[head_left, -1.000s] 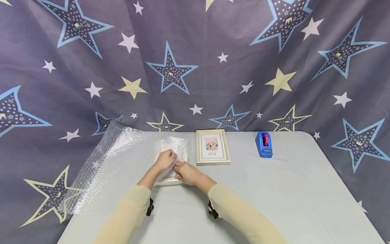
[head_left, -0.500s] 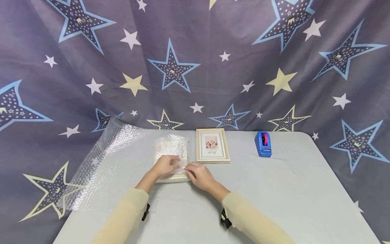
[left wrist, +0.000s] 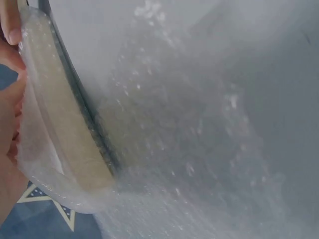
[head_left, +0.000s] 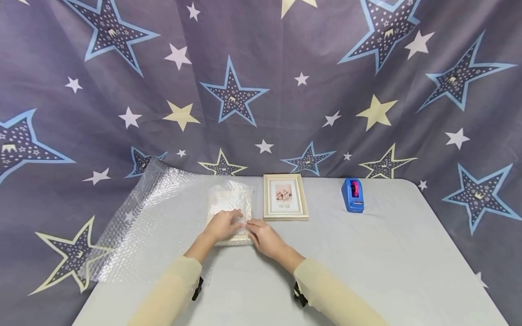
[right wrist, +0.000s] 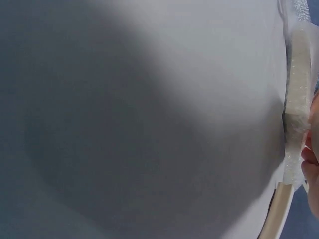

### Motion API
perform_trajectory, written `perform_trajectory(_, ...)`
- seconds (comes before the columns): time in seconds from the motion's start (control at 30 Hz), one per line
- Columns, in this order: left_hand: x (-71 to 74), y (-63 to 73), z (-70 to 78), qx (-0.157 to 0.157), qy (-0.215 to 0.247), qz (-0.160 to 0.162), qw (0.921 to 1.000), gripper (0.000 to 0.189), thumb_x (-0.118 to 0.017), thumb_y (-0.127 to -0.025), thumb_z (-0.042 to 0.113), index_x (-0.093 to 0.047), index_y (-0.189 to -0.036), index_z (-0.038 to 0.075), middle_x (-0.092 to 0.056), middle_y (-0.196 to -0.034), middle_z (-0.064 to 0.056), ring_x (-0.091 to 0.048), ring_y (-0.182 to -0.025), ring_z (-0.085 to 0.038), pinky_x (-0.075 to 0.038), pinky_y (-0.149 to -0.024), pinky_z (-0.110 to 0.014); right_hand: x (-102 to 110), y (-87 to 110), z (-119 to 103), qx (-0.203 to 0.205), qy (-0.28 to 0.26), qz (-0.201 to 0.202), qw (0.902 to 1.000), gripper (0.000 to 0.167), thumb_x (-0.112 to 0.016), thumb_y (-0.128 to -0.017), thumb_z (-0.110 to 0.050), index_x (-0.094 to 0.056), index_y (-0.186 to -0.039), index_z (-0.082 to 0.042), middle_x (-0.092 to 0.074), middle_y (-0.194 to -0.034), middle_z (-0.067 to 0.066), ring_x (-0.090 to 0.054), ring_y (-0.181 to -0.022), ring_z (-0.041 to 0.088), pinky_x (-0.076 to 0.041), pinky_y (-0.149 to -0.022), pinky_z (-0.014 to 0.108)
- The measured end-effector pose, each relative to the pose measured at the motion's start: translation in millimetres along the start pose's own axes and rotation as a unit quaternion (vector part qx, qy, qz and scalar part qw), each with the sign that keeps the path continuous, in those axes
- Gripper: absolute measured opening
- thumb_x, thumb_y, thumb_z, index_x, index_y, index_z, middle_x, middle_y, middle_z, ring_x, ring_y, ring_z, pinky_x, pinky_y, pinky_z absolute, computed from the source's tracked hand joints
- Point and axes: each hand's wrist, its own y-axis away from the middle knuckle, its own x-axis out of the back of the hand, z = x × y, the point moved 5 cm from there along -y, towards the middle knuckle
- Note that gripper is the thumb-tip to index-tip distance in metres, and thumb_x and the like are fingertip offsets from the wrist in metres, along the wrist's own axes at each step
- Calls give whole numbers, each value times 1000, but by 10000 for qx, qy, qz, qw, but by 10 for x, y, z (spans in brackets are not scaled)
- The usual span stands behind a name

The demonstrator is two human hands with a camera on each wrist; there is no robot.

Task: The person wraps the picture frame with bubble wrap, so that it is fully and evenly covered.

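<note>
A picture frame wrapped in bubble wrap (head_left: pixel 229 199) lies on the table, left of center. My left hand (head_left: pixel 222 225) rests on top of it, fingers spread loosely over the wrap. At its right edge my right hand (head_left: pixel 267 237) pinches a small pink bit, looking like tape (head_left: pixel 243 225), between thumb and forefinger. In the left wrist view the pale side of the wrapped frame (left wrist: pixel 67 114) shows through the plastic, left fingers (left wrist: pixel 9 114) against its upper face. The right wrist view catches right fingertips (right wrist: pixel 310 162) close to the wrapped edge (right wrist: pixel 298 89).
A wide loose sheet of bubble wrap (head_left: pixel 151 226) spreads left, past the table edge. An unwrapped cream picture frame (head_left: pixel 304 199) lies just right of the wrapped one. A blue tape dispenser (head_left: pixel 354 206) with a pink roll stands farther right on the white table (head_left: pixel 387 262).
The hands, close together over the wrap a second ago, have moved apart. My right hand shifted right to the wrapped frame's edge; the left lowered and its fingers spread on top.
</note>
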Motion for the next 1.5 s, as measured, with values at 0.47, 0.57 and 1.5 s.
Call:
perform_trajectory(0.47,44,290,39,-280,-542,46,9981,32,-59,-94,15,-64,-123,3,-62,-131,-16,-58,-124,-35,-49,-104,-48,23,-90,-54,33,143,-275,9995,26,-63,-89,-8,-66,-113,2,-67,-119,14,-62,-117,26,-49,-107,34)
perform_trajectory(0.57,0,325,76,-426,-718,211,9963,30,-61,-93,13,-66,-120,4,-64,-128,-14,-59,-123,-33,-50,-104,-46,33,-86,-50,51,180,-238,9995,25,-63,-89,-8,-66,-113,1,-68,-118,13,-62,-116,26,-49,-106,33)
perform_trajectory(1.5,-58,315,95,-518,-837,195,9949,29,-59,-94,13,-65,-122,5,-64,-129,-14,-59,-123,-33,-50,-103,-47,493,53,410,-488,-467,-118,9976,33,-63,-91,-10,-63,-121,1,-68,-121,16,-63,-115,30,-51,-103,41)
